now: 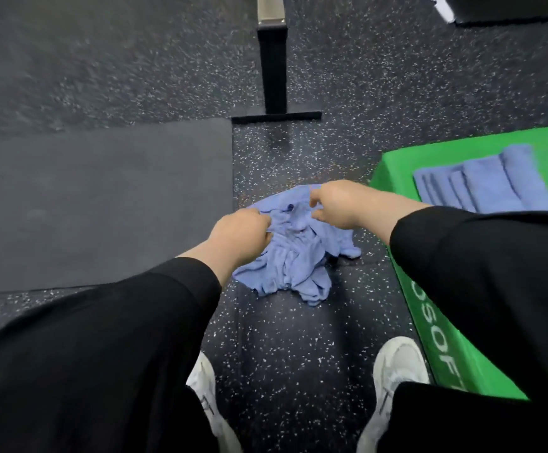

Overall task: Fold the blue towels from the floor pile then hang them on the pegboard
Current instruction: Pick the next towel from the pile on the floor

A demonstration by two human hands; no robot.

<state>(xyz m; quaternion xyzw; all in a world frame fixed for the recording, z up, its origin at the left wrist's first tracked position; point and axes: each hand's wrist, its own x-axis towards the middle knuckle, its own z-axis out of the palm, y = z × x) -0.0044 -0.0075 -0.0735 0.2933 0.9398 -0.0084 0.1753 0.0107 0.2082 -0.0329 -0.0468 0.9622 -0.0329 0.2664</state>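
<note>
A crumpled pile of blue towels (pixel 293 256) lies on the speckled black floor in front of my feet. My left hand (pixel 239 237) grips cloth at the pile's left side, fingers curled into the fabric. My right hand (pixel 334 204) pinches a towel edge at the top of the pile. Several folded blue towels (pixel 485 181) lie in an overlapping row on top of a green foam box (pixel 429 308) to my right. The pegboard is out of view.
A dark grey mat (pixel 102 204) covers the floor to the left. A black post on a flat base plate (pixel 274 76) stands beyond the pile. My white shoes (pixel 393 367) are planted either side of the floor strip below the pile.
</note>
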